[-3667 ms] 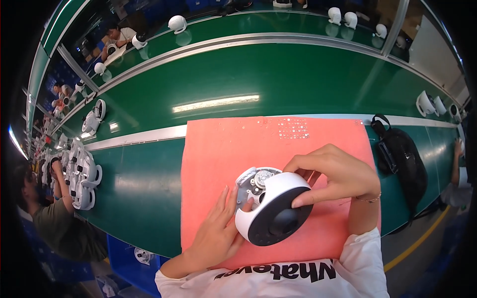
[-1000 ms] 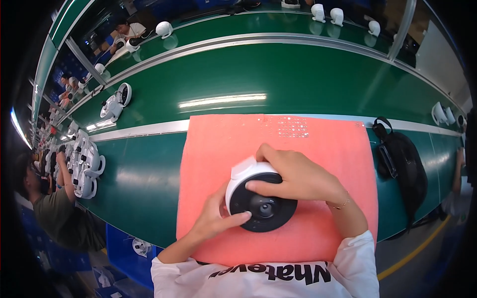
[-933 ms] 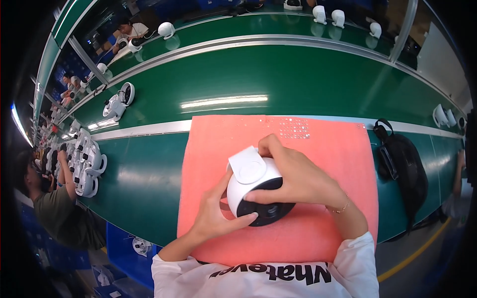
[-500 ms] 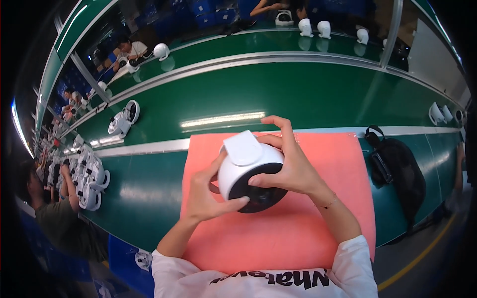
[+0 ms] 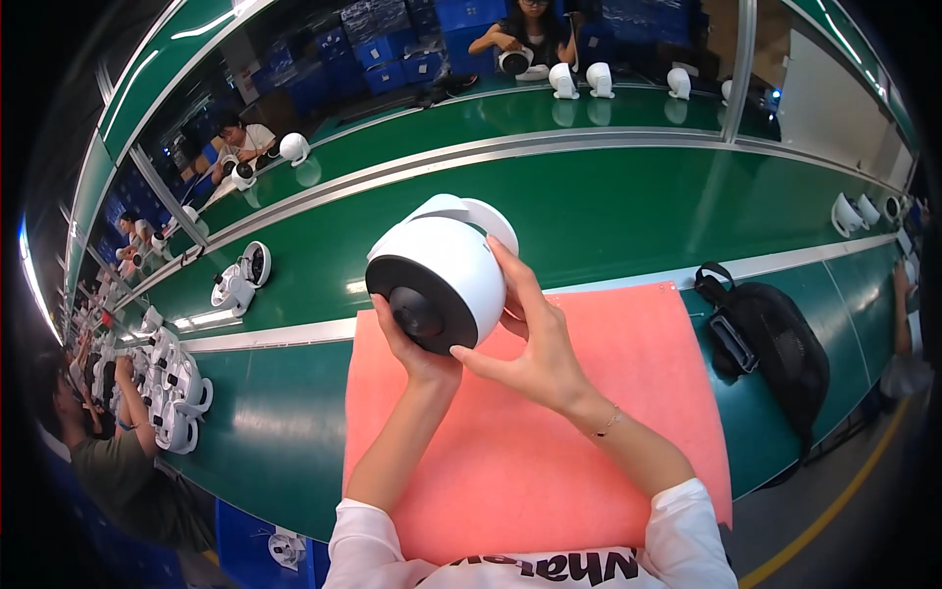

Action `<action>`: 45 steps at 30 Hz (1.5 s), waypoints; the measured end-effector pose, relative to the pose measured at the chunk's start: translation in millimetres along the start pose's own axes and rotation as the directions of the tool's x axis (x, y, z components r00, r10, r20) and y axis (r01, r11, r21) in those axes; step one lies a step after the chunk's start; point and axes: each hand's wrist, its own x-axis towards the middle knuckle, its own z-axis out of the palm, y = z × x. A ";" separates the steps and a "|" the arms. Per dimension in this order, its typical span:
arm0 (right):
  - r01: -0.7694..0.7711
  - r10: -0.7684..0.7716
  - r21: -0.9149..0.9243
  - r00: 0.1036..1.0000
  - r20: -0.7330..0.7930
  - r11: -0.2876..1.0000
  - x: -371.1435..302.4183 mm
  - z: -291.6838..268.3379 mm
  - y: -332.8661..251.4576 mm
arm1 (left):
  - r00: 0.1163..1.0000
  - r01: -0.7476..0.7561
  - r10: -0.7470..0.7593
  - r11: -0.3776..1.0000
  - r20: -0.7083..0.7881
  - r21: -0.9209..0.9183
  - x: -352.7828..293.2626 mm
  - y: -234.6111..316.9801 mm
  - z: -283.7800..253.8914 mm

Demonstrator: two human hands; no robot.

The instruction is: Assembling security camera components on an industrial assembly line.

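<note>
Between my two hands is a white round security camera (image 5: 456, 260) with a black front disc and a dark lens. It is held up above the far edge of a pink foam mat (image 5: 549, 442), its lens tilted toward the lower left. My left hand (image 5: 417, 348) supports it from below, the thumb against the rim of the black face. With the thumb at the lower rim and fingers along its white side, my right hand (image 5: 535, 339) grips the other side. A white rounded base shows behind the ball. Some fingers of both hands are hidden behind the body.
A black bag (image 5: 780, 344) lies right of the mat. White camera parts (image 5: 172, 393) are piled at the left, beside a person in a dark shirt. Beyond runs a green conveyor belt (image 5: 628, 206) carrying a white part (image 5: 240, 280). Other people sit across the line.
The camera has been lifted and moved up and left, away from the mat. It has turned so its lens faces lower left. Both hands moved with it, and the view shifted slightly.
</note>
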 end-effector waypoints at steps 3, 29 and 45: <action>0.041 -0.042 -0.026 0.997 -0.072 0.999 2.9 2.0 4.5 | 0.998 0.021 -0.018 0.999 0.059 -0.040 17.5 -4.5 -3.6; -0.551 0.561 0.107 0.810 -0.173 0.828 -0.9 1.7 133.8 | 0.625 -0.728 -0.287 0.122 0.726 0.675 9.9 -56.4 -78.2; -0.117 0.187 -0.393 0.972 0.144 0.912 -8.7 12.8 130.6 | 0.616 -0.705 -0.352 0.152 0.705 0.693 9.2 -54.8 -86.5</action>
